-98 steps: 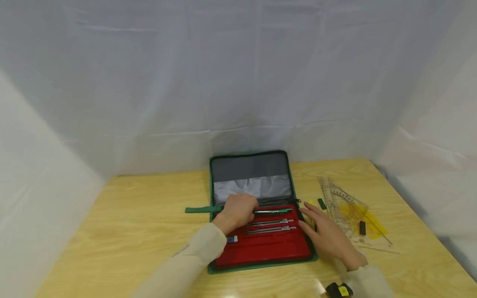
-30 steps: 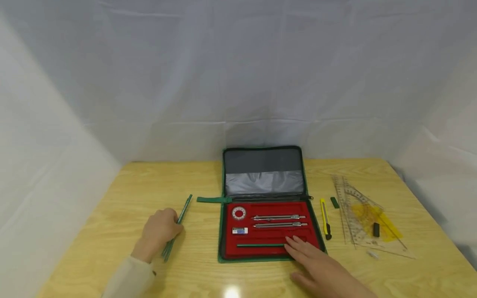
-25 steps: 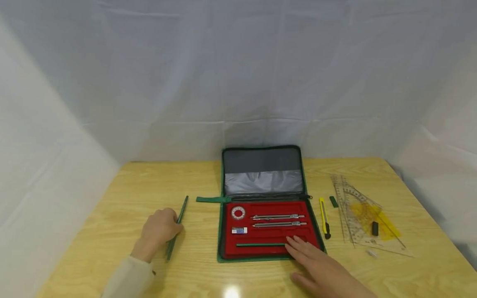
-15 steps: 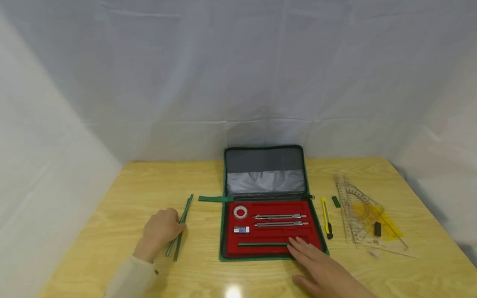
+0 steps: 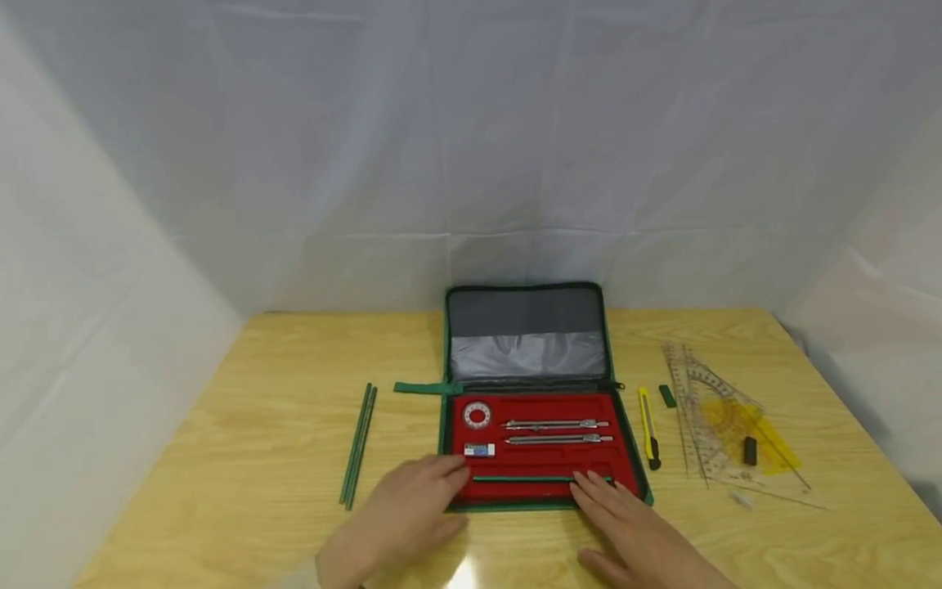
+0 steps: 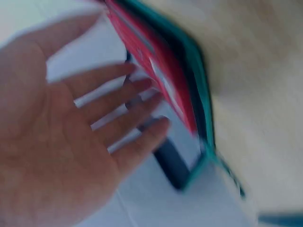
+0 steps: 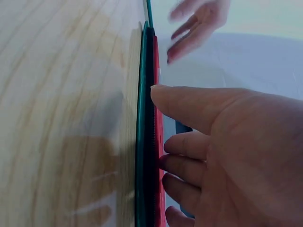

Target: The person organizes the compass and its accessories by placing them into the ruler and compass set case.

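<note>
"What's on the desk (image 5: 294, 393)?"

"A green zip case (image 5: 526, 311), unfolded, grey lid at twelve with a shiny, crinkled pocket. Its moulded red tray (image 5: 515, 493) has long slots: two silvery metal compasses (image 5: 559, 439) across the middle, a flat white ring (image 5: 467, 415) at ten, an oblong eraser (image 5: 480, 450) at nine and a slim green pencil (image 5: 522, 479) at six."

"And around the case?"

"Two straight green pencils (image 5: 362, 447), close together on the pale wood grain, out between eight and nine. At three, a yellow plastic knife (image 5: 648, 425), then see-through set squares (image 5: 695, 442) farther out."

"What about the hands?"

"The left hand (image 5: 403, 513), at eight, holds nothing; its fingers are loosely spread, palm bare in its wrist view. The right hand (image 5: 633, 532), at five, is also free of any grip, fingers nearly straight, their tips resting at the tray's near edge, over the slim pencil's right part."

"Anything unclear?"

"The left hand is blurred, so I can't tell whether it touches the case. The right fingers hide a bit of the pencil; whether they press it, I can't tell. Both forearms are cut off by the bottom edge of the head view."
</note>
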The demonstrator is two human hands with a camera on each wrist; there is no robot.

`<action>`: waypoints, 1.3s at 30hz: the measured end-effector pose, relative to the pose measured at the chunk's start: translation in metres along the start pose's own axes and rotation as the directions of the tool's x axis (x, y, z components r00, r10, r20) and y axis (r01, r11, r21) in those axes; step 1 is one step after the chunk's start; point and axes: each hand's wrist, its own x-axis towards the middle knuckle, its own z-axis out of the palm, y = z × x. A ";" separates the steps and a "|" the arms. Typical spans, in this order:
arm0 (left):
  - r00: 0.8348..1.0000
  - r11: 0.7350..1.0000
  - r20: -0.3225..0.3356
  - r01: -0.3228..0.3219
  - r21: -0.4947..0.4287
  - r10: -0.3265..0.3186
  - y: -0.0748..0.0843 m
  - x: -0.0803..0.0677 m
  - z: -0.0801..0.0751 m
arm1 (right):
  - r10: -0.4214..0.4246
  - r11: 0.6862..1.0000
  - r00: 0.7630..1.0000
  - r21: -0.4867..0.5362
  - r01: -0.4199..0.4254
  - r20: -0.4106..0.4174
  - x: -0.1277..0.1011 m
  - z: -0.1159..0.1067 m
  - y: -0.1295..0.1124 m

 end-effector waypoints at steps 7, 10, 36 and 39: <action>0.983 0.986 0.080 -0.166 -0.001 0.165 0.021 0.007 0.024 | 0.069 0.997 0.997 -0.027 -0.070 -0.022 0.000 0.001 0.002; 0.986 0.989 0.094 -0.145 0.039 0.140 0.022 0.010 0.031 | 0.108 0.994 0.994 -0.028 -0.108 -0.016 0.001 0.001 0.003; 0.991 0.987 0.045 -0.130 0.089 0.127 0.023 0.003 0.035 | 0.144 0.989 0.989 0.035 -0.143 -0.038 0.004 0.000 0.006; 0.990 0.987 0.038 -0.137 0.085 0.134 0.023 0.003 0.035 | 0.137 0.989 0.989 0.060 -0.133 -0.058 0.002 0.001 0.006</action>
